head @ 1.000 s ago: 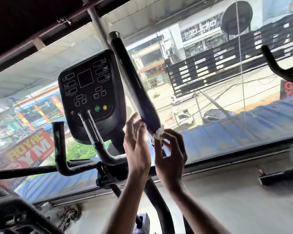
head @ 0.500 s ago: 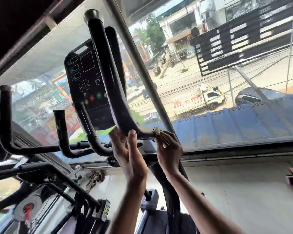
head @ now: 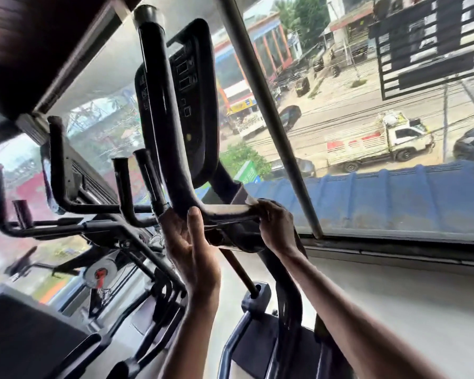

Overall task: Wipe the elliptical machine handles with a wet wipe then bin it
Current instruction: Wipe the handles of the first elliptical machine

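Note:
A long black elliptical handle (head: 159, 110) rises up the middle of the head view, then bends into a level bar (head: 225, 210). My left hand (head: 186, 242) grips the handle at the bend, thumb up against the foam. At the bar's right end my right hand (head: 275, 228) is wrapped around it. A white wet wipe (head: 251, 200) is pressed under the right hand's fingers; only a small corner shows. The black console (head: 192, 105) stands just behind the handle.
Shorter black grips (head: 122, 187) and another machine's handlebars (head: 58, 165) crowd the left. A grey window post (head: 268, 110) slants across the glass beyond the bar. Low down are machine frames (head: 159, 296) and a pale floor (head: 394, 310).
The view has swung left and closer. My right hand with the wipe has slid right along the level bar, away from the left hand, which stays at the bend.

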Available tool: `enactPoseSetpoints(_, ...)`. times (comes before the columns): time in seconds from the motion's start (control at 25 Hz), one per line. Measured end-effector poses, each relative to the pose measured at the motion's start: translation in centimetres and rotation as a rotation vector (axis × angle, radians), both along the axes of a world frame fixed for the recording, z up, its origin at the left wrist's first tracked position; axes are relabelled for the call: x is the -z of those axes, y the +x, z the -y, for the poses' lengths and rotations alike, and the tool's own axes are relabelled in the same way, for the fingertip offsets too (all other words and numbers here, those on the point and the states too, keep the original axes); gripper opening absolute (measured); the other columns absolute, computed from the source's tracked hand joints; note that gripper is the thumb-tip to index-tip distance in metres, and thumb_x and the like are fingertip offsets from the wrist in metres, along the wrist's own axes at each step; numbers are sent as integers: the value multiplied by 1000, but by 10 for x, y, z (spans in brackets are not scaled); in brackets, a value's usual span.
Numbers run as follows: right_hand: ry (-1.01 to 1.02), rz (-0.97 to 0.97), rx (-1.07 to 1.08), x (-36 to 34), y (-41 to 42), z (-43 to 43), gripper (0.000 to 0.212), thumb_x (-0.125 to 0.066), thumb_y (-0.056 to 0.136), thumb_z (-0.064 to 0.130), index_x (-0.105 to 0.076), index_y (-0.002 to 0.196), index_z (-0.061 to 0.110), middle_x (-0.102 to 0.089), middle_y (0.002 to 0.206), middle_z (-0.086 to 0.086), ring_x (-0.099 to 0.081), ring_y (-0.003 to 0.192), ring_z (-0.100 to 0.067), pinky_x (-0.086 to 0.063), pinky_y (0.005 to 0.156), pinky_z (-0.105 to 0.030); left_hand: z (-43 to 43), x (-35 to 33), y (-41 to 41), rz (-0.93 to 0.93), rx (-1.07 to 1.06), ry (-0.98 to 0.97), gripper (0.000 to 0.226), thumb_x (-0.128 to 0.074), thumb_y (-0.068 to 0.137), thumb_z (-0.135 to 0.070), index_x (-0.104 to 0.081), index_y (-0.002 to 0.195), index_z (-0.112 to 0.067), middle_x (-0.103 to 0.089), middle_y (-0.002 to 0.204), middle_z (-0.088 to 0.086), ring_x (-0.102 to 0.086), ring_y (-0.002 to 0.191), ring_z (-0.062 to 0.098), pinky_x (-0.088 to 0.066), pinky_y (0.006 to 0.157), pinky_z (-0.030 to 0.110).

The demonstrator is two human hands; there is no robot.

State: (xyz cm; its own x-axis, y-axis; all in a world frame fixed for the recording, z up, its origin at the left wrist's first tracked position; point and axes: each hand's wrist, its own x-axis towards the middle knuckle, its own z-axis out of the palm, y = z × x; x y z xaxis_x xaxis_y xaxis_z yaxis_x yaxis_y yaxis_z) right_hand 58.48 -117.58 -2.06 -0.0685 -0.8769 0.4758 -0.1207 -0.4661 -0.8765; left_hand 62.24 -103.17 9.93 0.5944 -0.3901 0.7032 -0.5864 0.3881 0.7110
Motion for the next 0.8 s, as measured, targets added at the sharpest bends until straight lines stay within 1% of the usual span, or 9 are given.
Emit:
enactPoseSetpoints(0.08,-31,17,-4,-9,-3,-9,29,-59,91,9,-80,110,15,-78,109,-4,-70,103,-21,-45,93,-20,-1,-2,5,9,-13,14,11,-54,98,-26,-60,104,-18,-64,87,-19,-58,87,-4,-48,86,22)
enactPoseSetpoints(0.16,-186,102,-44,-23,-5,-33,23,-60,99,12,-78,113,12,-77,113,-1,-69,106,-17,-47,99,-20,-1,-3,10,-7,-34,37,9,-52,94,-40,-61,95,-40,-66,89,-24,-58,90,7,-50,90,46)
enactPoseSetpoints(0.28,-336,154,-74,-19,-6,-52,23,-60,102,5,-75,119,8,-75,121,-1,-66,115,-17,-48,101,-21,-2,-6,9,-20,-77,61,14,-48,91,-47,-60,94,-40,-65,93,-26,-57,93,11,-48,94,64)
enactPoseSetpoints(0.4,-101,25,-16,5,1,-16,31,-58,97,1,-76,120,13,-76,117,-3,-67,111,-29,-42,99,-17,-3,-7,5,-35,-71,91,14,-48,90,-47,-61,94,-50,-66,99,-27,-58,100,11,-45,100,66)
enactPoseSetpoints(0.48,3,3,-8,4,1,-10,34,-56,94,3,-77,118,16,-77,113,-3,-67,108,-33,-41,94,-22,-3,-8,4,-43,-64,95,16,-47,90,-47,-61,93,-55,-65,100,-29,-58,102,10,-45,102,65)
enactPoseSetpoints(0.56,-78,92,-27,-17,0,-35,28,-58,99,5,-76,118,14,-77,114,0,-67,107,-26,-45,96,-21,-2,-8,6,-63,-62,104,18,-47,89,-48,-62,93,-58,-65,99,-32,-57,102,9,-44,102,62)
enactPoseSetpoints(0.68,-370,238,-92,-39,-4,-83,24,-59,103,5,-73,123,5,-73,126,-3,-65,114,-22,-48,101,-25,1,-5,13,-48,-61,97,16,-47,90,-47,-62,93,-53,-66,98,-25,-57,100,12,-45,95,61)
enactPoseSetpoints(0.76,-435,190,-65,-23,-2,-76,27,-59,103,5,-71,128,4,-70,132,-5,-64,117,-23,-49,104,-27,0,-2,15,-23,-65,88,14,-47,92,-46,-61,94,-49,-65,97,-21,-57,98,16,-46,91,62)
enactPoseSetpoints(0.8,-378,152,-33,-10,1,-60,28,-60,103,5,-71,129,5,-70,132,-4,-63,116,-22,-49,103,-26,1,-2,15,-17,-58,93,14,-47,93,-46,-61,94,-48,-65,97,-19,-58,98,20,-46,91,63)
